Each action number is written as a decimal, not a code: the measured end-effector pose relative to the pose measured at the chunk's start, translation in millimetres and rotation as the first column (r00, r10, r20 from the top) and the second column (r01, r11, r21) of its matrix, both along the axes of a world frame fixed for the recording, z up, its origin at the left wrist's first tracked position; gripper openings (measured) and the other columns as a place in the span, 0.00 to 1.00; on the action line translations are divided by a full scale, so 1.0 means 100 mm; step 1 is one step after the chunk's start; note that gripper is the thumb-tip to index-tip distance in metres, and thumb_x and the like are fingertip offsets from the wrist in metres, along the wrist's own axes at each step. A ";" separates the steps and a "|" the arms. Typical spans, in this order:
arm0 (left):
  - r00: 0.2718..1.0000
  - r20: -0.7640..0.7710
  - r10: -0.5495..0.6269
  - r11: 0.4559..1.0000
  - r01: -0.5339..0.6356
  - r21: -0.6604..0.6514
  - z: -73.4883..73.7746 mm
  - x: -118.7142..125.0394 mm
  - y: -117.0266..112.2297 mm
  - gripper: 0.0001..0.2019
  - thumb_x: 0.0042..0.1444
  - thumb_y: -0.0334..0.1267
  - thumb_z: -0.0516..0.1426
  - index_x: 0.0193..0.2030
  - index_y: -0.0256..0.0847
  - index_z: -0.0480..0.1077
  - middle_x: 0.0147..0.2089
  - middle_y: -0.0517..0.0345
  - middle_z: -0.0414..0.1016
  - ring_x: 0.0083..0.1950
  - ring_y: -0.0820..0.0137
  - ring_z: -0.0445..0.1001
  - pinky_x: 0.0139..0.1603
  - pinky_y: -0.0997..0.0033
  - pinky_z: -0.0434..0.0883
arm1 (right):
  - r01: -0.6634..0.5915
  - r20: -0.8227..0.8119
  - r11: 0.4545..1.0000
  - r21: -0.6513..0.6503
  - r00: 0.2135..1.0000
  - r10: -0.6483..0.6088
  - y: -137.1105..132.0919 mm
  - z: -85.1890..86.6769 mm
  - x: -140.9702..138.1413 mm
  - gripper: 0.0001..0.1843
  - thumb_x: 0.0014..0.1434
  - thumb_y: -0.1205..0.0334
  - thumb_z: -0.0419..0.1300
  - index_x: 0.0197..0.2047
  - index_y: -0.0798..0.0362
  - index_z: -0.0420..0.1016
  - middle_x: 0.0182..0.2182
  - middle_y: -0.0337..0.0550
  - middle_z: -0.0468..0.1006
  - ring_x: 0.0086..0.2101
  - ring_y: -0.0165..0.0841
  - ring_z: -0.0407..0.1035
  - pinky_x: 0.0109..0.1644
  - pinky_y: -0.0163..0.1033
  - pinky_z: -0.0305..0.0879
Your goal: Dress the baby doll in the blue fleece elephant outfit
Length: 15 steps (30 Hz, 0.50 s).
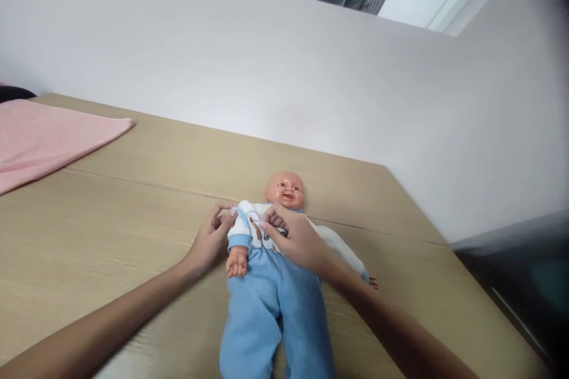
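A baby doll (285, 188) lies on its back on the table, head away from me. It wears a white long-sleeved shirt (254, 213) with light blue cuffs and a printed front, and blue trousers (275, 290). My left hand (216, 228) pinches the sleeve (240, 228) on the doll's arm at the left. Over the chest, my right hand (296, 237) is closed with thumb and fingertips on the shirt front, hiding part of the print. The doll's other arm stretches out to the right, partly behind my forearm.
A pink cloth (53, 136) lies flat at the table's left side, with a dark object (15, 93) behind it. The wooden table (133, 231) has a seam running across it. A white wall (267, 71) stands along its far edge.
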<state>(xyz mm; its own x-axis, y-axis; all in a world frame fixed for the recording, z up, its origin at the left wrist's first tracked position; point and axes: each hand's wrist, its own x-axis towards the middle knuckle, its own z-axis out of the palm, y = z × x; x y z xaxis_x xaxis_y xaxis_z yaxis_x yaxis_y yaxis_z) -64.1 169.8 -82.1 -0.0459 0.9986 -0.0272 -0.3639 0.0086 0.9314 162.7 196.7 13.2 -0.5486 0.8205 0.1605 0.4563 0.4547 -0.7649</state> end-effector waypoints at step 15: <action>0.970 -0.157 -0.184 0.982 0.187 0.006 0.09 -0.06 0.48 0.31 0.56 0.69 0.75 0.47 0.46 0.74 0.34 0.63 0.78 0.31 0.68 0.74 0.32 0.70 0.72 | -0.037 -0.197 0.978 -0.207 0.980 -0.005 0.17 -0.35 0.01 0.19 0.69 0.41 0.71 0.48 0.48 0.82 0.44 0.40 0.86 0.45 0.41 0.79 0.54 0.44 0.74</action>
